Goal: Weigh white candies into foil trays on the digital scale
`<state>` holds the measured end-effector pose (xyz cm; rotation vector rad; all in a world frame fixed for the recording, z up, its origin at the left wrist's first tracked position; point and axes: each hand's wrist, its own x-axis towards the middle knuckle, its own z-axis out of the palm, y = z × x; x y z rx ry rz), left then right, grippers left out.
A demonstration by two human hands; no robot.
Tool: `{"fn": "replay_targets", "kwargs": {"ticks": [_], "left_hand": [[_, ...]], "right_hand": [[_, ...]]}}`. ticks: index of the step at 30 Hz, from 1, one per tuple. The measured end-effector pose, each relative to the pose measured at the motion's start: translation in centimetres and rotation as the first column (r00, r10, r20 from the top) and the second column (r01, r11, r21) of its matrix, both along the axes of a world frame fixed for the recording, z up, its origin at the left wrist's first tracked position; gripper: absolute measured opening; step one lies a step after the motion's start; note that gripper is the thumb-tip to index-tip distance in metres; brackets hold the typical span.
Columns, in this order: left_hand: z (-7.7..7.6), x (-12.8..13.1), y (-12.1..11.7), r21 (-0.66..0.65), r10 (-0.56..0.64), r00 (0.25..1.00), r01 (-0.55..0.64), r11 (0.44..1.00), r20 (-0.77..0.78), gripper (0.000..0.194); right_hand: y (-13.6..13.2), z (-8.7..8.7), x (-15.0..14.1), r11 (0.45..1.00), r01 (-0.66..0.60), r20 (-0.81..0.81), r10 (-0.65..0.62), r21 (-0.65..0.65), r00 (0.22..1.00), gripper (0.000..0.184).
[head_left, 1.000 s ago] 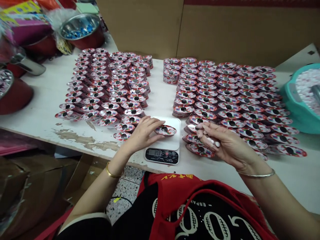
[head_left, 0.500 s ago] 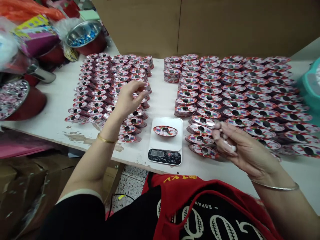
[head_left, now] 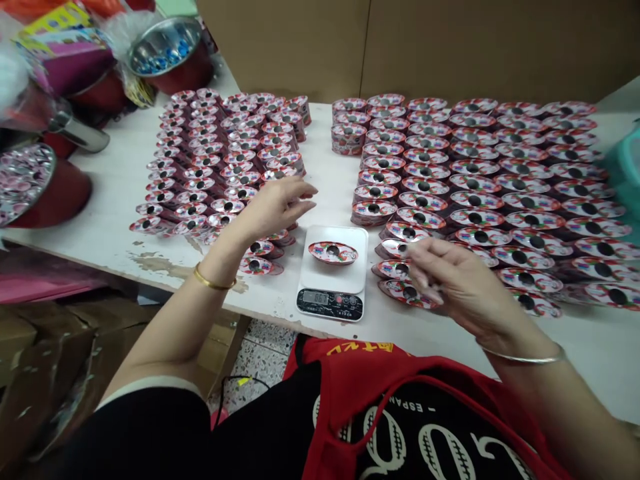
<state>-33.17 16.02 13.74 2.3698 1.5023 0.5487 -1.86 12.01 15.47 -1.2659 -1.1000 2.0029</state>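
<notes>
On a white kitchen scale (head_left: 333, 283) sits one pointed-oval packet (head_left: 333, 253) with red-and-white print and a round hole in its top. My left hand (head_left: 280, 208) hovers left of the scale over the rows of packets, thumb and fingers apart, nothing seen between them. To the right of the scale, my right hand (head_left: 453, 280) is closed in a pinch above the nearest packets (head_left: 407, 292). Small white pieces showed in its fingers half a second ago; the curled fingers mostly hide them now. The scale's dark display shows digits too small to read surely.
Upright packets stand in dense blocks, left (head_left: 200, 171) and right (head_left: 475, 163). A red bowl (head_left: 65, 193) of pink-wrapped pieces and a metal-lined bowl (head_left: 193, 70) with blue ones stand at left. A teal tub (head_left: 623, 180) is at the right edge; brown board (head_left: 300, 47) backs the table.
My left hand has moved right and down, towards the scale. My right hand has shifted left over the nearest packets, its fingers more closed. The view has tilted slightly.
</notes>
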Motion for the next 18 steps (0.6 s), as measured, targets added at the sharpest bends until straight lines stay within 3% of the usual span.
{"fn": "replay_targets", "kwargs": {"ticks": [3, 5, 8, 10, 13, 16, 18], "left_hand": [[-0.1, 0.0, -1.4, -0.002, 0.000, 1.000, 0.000, 1.000, 0.011, 0.024], [-0.3, -0.1, -2.3, 0.001, 0.011, 1.000, -0.011, 1.000, 0.015, 0.027], [-0.4, -0.2, -3.3, 0.000, 0.019, 1.000, -0.019, 1.000, 0.020, 0.028], [-0.5, -0.3, -3.8, -0.003, 0.017, 0.999, -0.017, 1.000, 0.035, 0.029], [-0.3, -0.4, -4.4, -0.022, 0.032, 0.998, -0.030, 0.999, 0.049, 0.031], [0.0, 0.1, -4.8, -0.061, 0.007, 0.999, -0.005, 0.998, 0.034, 0.035], [0.0, 0.8, -5.0, -0.096, -0.048, 0.999, 0.049, 0.994, 0.010, 0.042]], "right_hand": [[0.8, -0.1, -3.7, 0.969, -0.140, 0.062, 0.130, 0.202, 0.990, 0.031], [1.5, -0.7, -6.1, 0.904, -0.261, 0.151, 0.221, 0.339, 0.963, 0.030], [2.4, -1.7, -8.3, 0.803, -0.434, 0.301, 0.330, 0.409, 0.895, 0.029], [2.7, -2.1, -8.6, 0.782, -0.453, 0.330, 0.331, 0.429, 0.884, 0.031], [3.1, -1.5, -7.2, 0.851, -0.300, 0.201, 0.234, 0.432, 0.951, 0.033], [3.2, -0.4, -4.7, 0.948, -0.166, 0.088, 0.147, 0.271, 0.985, 0.032], [3.1, 0.1, -2.8, 0.977, -0.110, 0.082, 0.096, 0.180, 0.992, 0.031]]}}
